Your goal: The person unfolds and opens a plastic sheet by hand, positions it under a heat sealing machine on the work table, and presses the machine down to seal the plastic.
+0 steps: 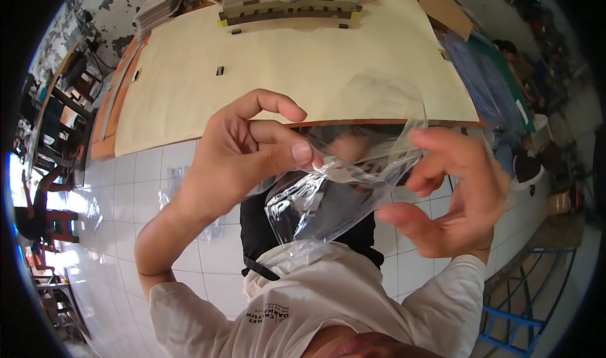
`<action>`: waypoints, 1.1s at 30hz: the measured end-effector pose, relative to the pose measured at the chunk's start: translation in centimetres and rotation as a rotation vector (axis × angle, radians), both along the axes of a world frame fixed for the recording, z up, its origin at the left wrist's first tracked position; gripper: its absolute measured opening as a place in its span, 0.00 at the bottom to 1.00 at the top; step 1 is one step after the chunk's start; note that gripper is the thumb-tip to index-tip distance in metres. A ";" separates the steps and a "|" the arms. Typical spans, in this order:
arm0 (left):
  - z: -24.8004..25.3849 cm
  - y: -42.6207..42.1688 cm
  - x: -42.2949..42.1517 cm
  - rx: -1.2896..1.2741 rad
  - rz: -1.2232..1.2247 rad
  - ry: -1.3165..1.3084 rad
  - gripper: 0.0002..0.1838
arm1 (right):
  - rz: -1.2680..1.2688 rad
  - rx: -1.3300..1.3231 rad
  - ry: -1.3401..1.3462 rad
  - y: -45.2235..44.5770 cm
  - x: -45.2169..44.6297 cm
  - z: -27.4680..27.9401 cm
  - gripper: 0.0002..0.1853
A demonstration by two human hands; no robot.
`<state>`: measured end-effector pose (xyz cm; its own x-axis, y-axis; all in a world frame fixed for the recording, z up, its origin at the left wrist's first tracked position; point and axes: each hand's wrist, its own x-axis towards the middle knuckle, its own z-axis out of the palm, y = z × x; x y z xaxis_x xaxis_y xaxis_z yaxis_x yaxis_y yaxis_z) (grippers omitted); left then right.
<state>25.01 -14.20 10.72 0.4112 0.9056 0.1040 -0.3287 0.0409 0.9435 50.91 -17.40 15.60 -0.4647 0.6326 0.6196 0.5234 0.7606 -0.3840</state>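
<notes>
My left hand (237, 150) is closed, its thumb and forefinger pinching a clear plastic sheet (341, 200), which may be a bag. The crumpled, glossy film hangs in front of my body, and its upper part spreads over the near edge of the table. To the right of it, my right hand (457, 191) has its fingers apart and curved. Its fingertips are close to the film's right edge; whether they touch it I cannot tell.
Ahead stands a table covered with cream paper (271, 74), with small dark blocks (219, 71) on it. A long metal bar tool (290, 10) lies at its far side. Stacked clear sheets (476, 80) are at the right. A blue metal frame (514, 323) stands lower right.
</notes>
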 end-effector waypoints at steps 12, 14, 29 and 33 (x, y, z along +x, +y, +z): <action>-0.7 -4.3 0.7 0.100 0.094 -0.113 0.16 | -0.021 0.049 0.192 -2.7 0.9 -3.3 0.32; -0.7 -4.8 0.9 0.151 0.121 -0.115 0.16 | -0.024 0.093 0.197 -2.9 1.3 -3.5 0.31; -0.3 -5.0 1.4 -0.014 0.078 -0.144 0.20 | -0.013 0.161 0.305 -2.1 1.1 -4.4 0.19; -1.0 -4.6 0.8 -0.071 0.061 -0.103 0.23 | -0.020 0.130 0.305 -2.3 1.0 -4.2 0.19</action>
<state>25.79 -18.85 9.77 0.3460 0.9350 0.0778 -0.4279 0.0834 0.9000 51.87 -19.71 11.40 -0.2339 0.5461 0.8044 0.4147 0.8043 -0.4255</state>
